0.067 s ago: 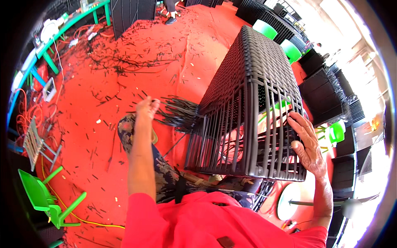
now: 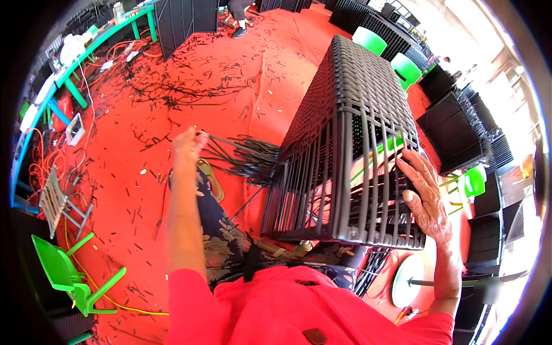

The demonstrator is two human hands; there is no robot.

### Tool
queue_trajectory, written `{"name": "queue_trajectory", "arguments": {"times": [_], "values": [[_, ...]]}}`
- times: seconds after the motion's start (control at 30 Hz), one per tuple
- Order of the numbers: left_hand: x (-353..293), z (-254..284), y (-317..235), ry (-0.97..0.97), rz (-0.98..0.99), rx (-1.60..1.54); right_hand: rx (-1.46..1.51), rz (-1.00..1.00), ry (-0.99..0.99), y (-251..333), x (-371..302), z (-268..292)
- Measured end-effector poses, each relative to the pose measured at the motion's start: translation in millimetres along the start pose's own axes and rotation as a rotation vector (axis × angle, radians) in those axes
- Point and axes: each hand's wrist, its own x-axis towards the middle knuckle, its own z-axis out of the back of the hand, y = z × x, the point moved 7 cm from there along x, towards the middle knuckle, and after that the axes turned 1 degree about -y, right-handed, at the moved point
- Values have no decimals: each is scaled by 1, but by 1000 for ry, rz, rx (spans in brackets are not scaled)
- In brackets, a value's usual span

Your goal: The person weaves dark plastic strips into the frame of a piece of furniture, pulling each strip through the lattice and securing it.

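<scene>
A box-shaped, partly woven black plastic-rattan frame (image 2: 368,75) stands tilted in front of me. Its far part is closely woven, while the near part shows bare parallel strips with gaps. My right hand (image 2: 426,198) lies against the open strips at the near right end, fingers stretched out and thumb apart. Out to the left, my left hand (image 2: 188,144) is closed in a pinch on a thin black strip. That strip runs back to a loose bundle of black strips (image 2: 253,156) fanning from the frame's left side. The strip's far end is hidden in the bundle.
Cut black scraps litter the red floor (image 2: 218,123). A green chair (image 2: 63,270) stands at lower left, near a green-edged table (image 2: 103,33). Black woven panels (image 2: 454,126) stack along the right. A round white base (image 2: 407,280) lies near my right arm. Another person's foot (image 2: 239,31) shows far off.
My left hand has moved left, away from the frame, and a strip now shows stretched between it and the bundle. My right hand stays on the frame.
</scene>
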Motion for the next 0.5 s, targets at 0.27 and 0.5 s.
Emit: {"name": "queue_trajectory", "arguments": {"times": [0.27,0.5], "values": [[13,240,-262,-315,-398,187,192,-68,-105,-8,-7,6],[-47,230,-230,-366,-1171,1431,179,-88,-78,-3,4,-5]]}}
